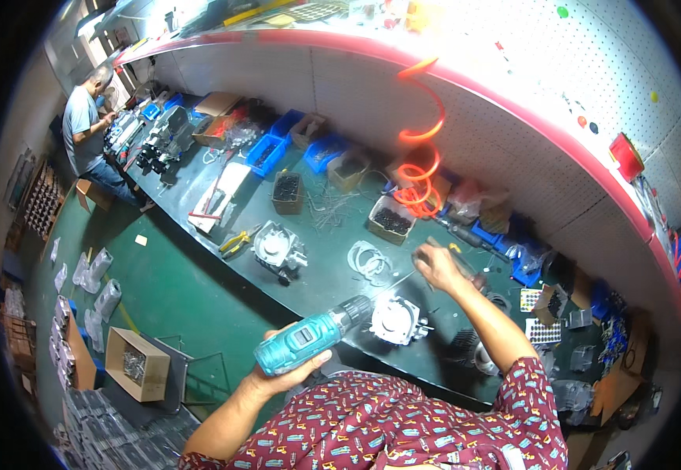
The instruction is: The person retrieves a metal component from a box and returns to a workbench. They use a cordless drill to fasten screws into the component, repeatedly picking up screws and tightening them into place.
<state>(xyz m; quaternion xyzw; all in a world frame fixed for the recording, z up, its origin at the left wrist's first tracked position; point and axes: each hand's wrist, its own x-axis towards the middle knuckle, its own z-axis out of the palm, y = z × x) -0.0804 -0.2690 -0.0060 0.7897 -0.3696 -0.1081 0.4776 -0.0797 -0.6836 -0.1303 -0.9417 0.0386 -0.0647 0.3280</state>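
My left hand [281,374] is wrapped round the grip of a teal cordless drill [301,345]. The drill's dark chuck points right, and a thin bit reaches from it toward my right hand [438,268]. The fingers of my right hand are bent together above the bench; whatever they may hold is too small and blurred to make out. Below the bit, near the bench's front edge, stands a silver metal casting [397,319], brightly lit. Flat ring-shaped gaskets [369,263] lie beyond it. To the left is a second metal casting [278,249], with yellow-handled pliers [236,244] beside it.
An open carton of small black parts [391,219] stands beyond my right hand, under a coiled orange hose [420,184]. Blue bins [266,154] line the bench's back. A person [88,129] works at the far left end. A cardboard box [137,365] is lower left.
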